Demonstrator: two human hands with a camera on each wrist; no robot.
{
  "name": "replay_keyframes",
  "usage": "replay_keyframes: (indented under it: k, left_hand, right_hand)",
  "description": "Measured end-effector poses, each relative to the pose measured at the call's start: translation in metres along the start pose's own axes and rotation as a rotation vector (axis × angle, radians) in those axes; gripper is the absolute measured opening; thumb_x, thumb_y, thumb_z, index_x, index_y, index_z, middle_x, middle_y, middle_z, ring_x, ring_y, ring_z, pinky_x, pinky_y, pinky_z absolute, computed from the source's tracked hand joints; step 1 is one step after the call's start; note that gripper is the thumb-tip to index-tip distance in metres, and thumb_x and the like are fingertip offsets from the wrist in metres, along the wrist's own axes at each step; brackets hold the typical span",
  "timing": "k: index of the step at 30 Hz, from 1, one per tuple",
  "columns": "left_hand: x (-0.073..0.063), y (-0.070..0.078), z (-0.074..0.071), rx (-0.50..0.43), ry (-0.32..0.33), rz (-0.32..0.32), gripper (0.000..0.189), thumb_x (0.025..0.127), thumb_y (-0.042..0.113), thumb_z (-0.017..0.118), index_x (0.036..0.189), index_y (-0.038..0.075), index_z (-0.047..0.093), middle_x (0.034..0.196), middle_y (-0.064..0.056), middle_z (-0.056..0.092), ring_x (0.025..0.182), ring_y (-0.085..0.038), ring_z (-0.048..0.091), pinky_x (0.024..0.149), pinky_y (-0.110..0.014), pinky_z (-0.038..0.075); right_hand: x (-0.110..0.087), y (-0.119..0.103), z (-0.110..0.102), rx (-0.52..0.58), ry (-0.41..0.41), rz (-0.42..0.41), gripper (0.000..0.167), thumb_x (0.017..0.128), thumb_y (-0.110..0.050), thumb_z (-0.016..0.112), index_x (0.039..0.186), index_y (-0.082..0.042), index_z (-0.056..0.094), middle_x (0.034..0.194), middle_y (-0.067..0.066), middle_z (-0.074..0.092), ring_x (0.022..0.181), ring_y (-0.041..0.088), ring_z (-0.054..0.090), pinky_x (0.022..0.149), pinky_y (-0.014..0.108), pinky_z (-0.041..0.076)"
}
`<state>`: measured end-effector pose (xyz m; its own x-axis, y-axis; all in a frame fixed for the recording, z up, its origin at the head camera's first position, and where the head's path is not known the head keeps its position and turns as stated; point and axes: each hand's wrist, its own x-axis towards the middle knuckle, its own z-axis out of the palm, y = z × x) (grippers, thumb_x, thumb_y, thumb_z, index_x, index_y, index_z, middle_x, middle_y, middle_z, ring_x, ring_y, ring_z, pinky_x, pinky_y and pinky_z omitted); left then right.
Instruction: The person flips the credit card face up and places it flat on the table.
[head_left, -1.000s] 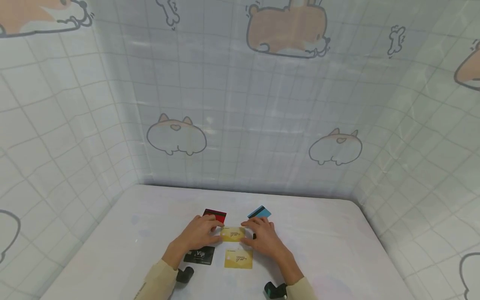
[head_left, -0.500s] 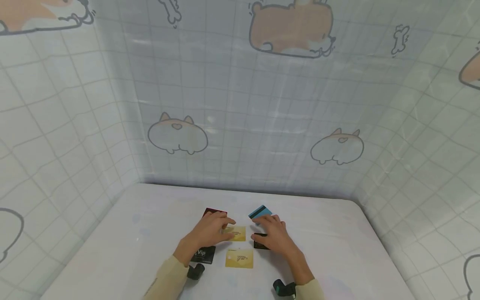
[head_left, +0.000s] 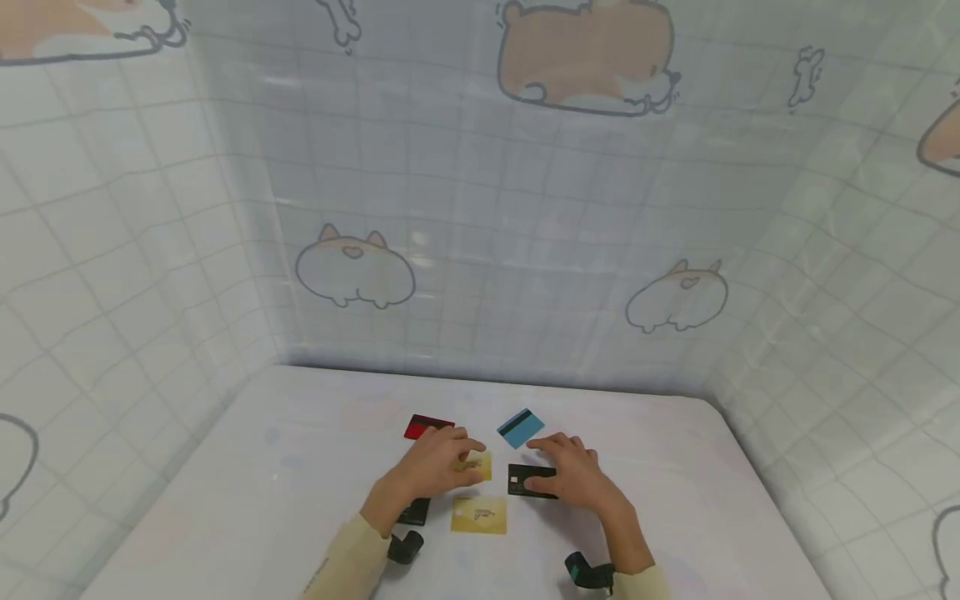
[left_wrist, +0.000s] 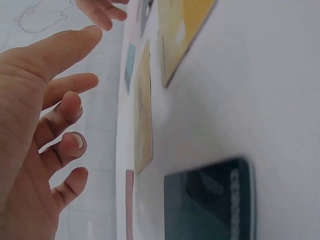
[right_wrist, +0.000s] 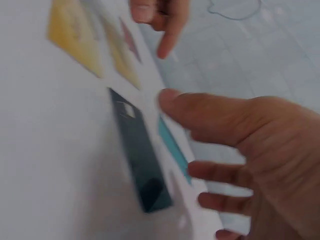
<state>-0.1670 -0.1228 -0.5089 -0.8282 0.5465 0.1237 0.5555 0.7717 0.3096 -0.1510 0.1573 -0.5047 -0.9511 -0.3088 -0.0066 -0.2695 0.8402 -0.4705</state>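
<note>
My left hand (head_left: 431, 463) hovers above the upper yellow card (head_left: 484, 467), covering part of it, with nothing between its fingers. In the left wrist view its thumb and fingers are spread and loosely bent above the cards. My right hand (head_left: 581, 475) is over the right end of a black card (head_left: 519, 481) with a small chip. The right wrist view has that hand open too, fingers apart, above this card lying on the table. A second yellow card (head_left: 478, 515) lies nearer to me. Another black card (head_left: 414, 512) is mostly hidden under my left wrist.
Behind my left hand lies a red card (head_left: 420, 424) with a dark stripe. A blue card (head_left: 521, 427), also striped, rests at an angle behind my right hand. The white table (head_left: 300, 467) ends at a curtain (head_left: 517, 317) printed with dogs.
Both hands have moved right. The left hand now overlaps the upper yellow card; the right has left that card's right edge and uncovered most of the chip-bearing black card and the blue one.
</note>
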Motion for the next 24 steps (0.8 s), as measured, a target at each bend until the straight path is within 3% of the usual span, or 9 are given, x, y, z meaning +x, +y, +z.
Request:
replay_keyframes:
  k: [9,24]
  left_hand:
    - [0.005,0.009,0.005,-0.003,0.017,0.02,0.049,0.086,0.054,0.074,0.126,0.027,0.071,0.083,0.012,0.053,0.079,-0.004,0.046,0.076,-0.032,0.038]
    - [0.021,0.014,0.015,0.024,0.015,-0.033,0.052,0.085,0.057,0.073,0.129,0.029,0.069,0.081,0.014,0.051,0.082,-0.006,0.047,0.081,-0.034,0.04]
  right_hand:
    - [-0.003,0.012,-0.01,-0.022,-0.061,0.112,0.069,0.073,-0.044,0.087,0.135,-0.026,0.062,0.131,0.005,0.058,0.119,0.031,0.048,0.092,0.061,0.037]
    - [0.003,0.028,-0.016,0.002,-0.06,0.138,0.064,0.076,-0.042,0.086,0.134,-0.025,0.063,0.124,0.003,0.061,0.117,0.032,0.049,0.093,0.067,0.036]
